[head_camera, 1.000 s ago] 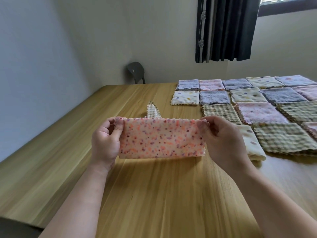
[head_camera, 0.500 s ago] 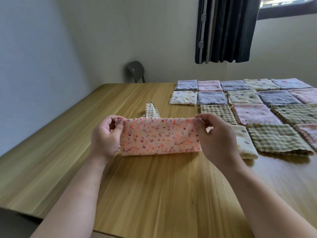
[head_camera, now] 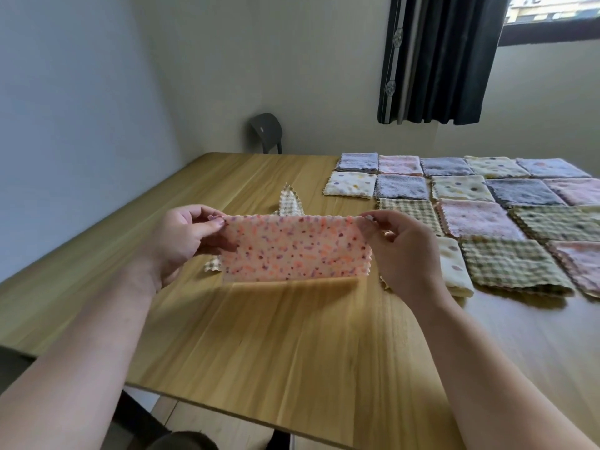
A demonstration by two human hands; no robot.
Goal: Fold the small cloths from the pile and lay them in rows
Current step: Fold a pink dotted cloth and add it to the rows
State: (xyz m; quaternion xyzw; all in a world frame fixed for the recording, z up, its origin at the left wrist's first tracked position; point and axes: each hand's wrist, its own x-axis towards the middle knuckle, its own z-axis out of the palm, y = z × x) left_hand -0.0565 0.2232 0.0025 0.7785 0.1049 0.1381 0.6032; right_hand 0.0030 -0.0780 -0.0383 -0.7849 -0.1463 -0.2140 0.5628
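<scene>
Long axis of speckled pink cloth [head_camera: 293, 251] runs horiz., L hand [head_camera: 181, 237] to R hand [head_camera: 401, 251]. Each hand pinches one top corner; scalloped edge up.

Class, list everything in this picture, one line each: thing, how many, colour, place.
speckled cloth: one, pink with specks, held over the table.
checked cloth: one, beige, rumpled on the table behind it.
folded cloths: over a dozen, lilac, pink, grey, cream, checked; rows at right, cut by the frame.
table: one, light wood, underneath.
chair: one, dark grey, beyond the far edge.
curtain: one, black, upper right.
left hand: one, pinches the speckled cloth's upper left corner.
right hand: one, pinches its upper right corner.
</scene>
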